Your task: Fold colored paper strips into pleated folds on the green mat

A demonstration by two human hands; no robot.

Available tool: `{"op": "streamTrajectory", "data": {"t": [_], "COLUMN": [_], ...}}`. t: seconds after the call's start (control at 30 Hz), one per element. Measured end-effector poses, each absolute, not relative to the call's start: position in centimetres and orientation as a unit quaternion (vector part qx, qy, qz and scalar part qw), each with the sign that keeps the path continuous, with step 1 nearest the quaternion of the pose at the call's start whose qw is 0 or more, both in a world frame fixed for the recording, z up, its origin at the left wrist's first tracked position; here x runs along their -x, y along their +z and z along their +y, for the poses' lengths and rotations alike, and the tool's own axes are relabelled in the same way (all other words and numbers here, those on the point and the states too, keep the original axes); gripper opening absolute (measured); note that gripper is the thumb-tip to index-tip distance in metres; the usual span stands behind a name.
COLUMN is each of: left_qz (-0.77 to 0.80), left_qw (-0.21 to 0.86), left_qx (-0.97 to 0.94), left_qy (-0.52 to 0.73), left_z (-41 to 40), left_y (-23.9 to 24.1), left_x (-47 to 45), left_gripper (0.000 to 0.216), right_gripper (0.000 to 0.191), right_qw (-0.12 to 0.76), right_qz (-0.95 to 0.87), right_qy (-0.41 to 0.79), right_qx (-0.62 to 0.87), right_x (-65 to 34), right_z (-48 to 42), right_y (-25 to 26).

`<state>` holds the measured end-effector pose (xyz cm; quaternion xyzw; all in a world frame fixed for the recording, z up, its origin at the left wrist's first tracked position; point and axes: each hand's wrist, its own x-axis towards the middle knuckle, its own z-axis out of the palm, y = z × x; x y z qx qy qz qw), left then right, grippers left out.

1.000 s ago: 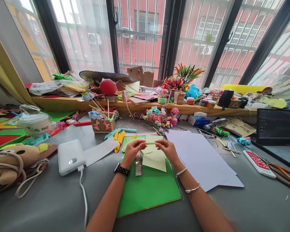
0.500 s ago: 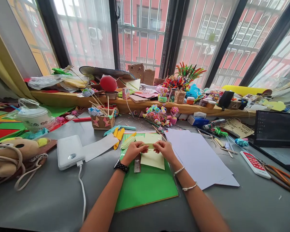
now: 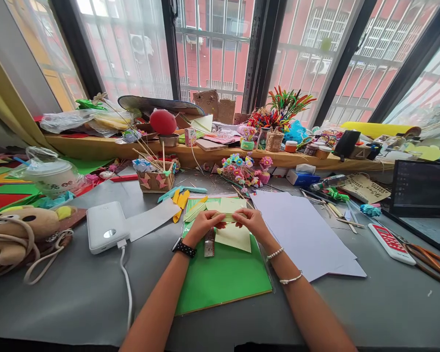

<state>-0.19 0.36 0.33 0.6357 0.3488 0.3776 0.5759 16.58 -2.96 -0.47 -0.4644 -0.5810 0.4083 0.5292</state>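
Between the fingertips of both hands is a small strip of pale yellow paper [image 3: 229, 218]. My left hand [image 3: 206, 224] pinches its left end, and my right hand [image 3: 250, 222] pinches the right end. Beneath them lies a pale yellow sheet [image 3: 234, 239] on a green sheet [image 3: 223, 283]. A short ruler [image 3: 209, 244] rests by the left hand, its upper part hidden. Folded pale green strips [image 3: 195, 211] and folded yellow-orange strips [image 3: 181, 205] lie to the left of the hands.
White paper sheets [image 3: 300, 234] lie to the right, with a calculator [image 3: 391, 243], orange-handled scissors [image 3: 434, 261] and a laptop [image 3: 423, 195] beyond. On the left are a white power bank [image 3: 106, 227] with its cable and a plush toy [image 3: 18, 234]. A cardboard box [image 3: 156, 180] with sticks stands behind.
Both hands have drawn slightly nearer each other, and the strip between them looks narrower. The view has shifted a little.
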Motion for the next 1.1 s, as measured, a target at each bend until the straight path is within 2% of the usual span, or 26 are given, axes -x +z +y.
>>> {"op": "streamTrajectory", "data": {"t": [0.33, 0.6, 0.9, 1.1], "left_qz": [0.321, 0.334, 0.359, 0.357], "left_qw": [0.639, 0.649, 0.652, 0.626], "left_qx": [-0.578, -0.569, -0.511, -0.580], "left_qy": [0.392, 0.379, 0.430, 0.380], "left_z": [0.48, 0.48, 0.87, 0.78], "left_y": [0.05, 0.10, 0.18, 0.02], "left_x": [0.12, 0.14, 0.20, 0.20], "left_gripper": [0.037, 0.041, 0.039, 0.028], "right_gripper": [0.022, 0.022, 0.020, 0.022], "right_qw": [0.556, 0.557, 0.576, 0.569], "right_qz": [-0.578, -0.557, -0.505, -0.516], "right_qy": [0.392, 0.410, 0.450, 0.447], "right_qx": [0.451, 0.461, 0.460, 0.457], "right_x": [-16.60, -16.75, -17.37, -17.20], "right_z": [-2.93, -3.05, -2.71, -2.78], "right_y": [-0.34, -0.03, -0.44, -0.42]}}
